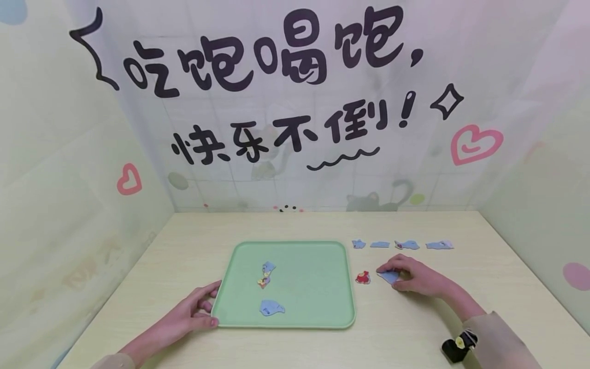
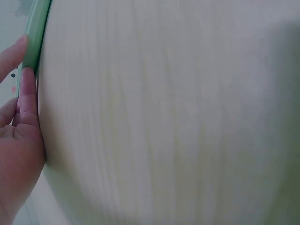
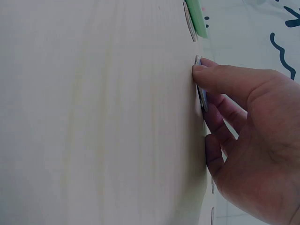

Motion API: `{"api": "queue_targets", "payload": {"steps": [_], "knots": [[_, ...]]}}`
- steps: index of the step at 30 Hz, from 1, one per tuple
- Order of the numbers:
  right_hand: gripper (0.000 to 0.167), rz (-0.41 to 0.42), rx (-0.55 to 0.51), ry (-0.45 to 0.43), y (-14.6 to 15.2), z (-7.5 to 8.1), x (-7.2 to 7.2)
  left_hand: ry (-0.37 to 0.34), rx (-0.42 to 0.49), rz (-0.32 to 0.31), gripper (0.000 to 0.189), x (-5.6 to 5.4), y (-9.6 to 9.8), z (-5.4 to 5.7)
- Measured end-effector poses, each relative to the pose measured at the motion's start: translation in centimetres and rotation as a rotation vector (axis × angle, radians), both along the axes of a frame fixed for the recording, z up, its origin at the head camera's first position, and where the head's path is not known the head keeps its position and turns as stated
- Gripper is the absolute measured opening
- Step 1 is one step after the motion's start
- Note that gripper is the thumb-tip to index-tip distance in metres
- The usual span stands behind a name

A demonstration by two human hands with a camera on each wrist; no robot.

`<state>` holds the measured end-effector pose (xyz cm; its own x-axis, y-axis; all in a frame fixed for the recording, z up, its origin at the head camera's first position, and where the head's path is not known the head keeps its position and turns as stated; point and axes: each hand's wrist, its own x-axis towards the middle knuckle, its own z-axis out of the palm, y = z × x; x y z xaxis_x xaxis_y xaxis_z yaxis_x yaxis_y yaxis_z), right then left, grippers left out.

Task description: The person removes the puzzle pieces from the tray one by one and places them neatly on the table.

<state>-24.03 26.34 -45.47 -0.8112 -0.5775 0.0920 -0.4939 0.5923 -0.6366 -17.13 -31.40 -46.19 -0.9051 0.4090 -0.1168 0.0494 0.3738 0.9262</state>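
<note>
A light green tray (image 1: 318, 287) lies on the table. My left hand (image 1: 191, 313) grips its left rim by the near corner, with the thumb (image 2: 13, 57) at the edge. On the tray are a blue puzzle piece (image 1: 272, 307) near the front and, farther back, small blue and yellow-orange pieces (image 1: 264, 280) close together. Right of the tray, my right hand (image 1: 417, 277) pinches a blue puzzle piece (image 1: 388, 277) between thumb and fingers, low over the table. The piece shows nearly edge-on in the right wrist view. Between that hand and the tray lies a red puzzle piece (image 1: 363, 277).
Behind my right hand runs a row of several blue puzzle pieces, among them a wide one (image 1: 407, 245) and one at the right end (image 1: 440, 245). The pale wooden table (image 1: 286, 351) ends at a printed cloth wall (image 1: 286, 189) behind, with cloth walls at both sides.
</note>
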Motion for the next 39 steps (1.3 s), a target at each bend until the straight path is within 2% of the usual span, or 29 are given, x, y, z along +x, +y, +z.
{"api": "queue_targets", "payload": {"steps": [26,29,34,39], "knots": [[0.041,0.010,0.028,-0.017,-0.3,0.2,-0.3,0.007,-0.005,0.005,0.087,0.2,-0.1,0.0],[0.042,-0.001,0.057,-0.031,-0.6,0.8,-0.3,-0.002,-0.009,0.012,0.088,0.2,0.0,0.1],[0.045,-0.047,0.134,-0.053,-1.9,2.7,-0.6,-0.007,-0.004,0.008,0.088,0.2,0.0,0.2],[0.046,-0.070,0.162,-0.008,-3.8,4.3,-1.7,0.002,0.013,-0.007,0.088,0.1,0.0,-0.1]]}}
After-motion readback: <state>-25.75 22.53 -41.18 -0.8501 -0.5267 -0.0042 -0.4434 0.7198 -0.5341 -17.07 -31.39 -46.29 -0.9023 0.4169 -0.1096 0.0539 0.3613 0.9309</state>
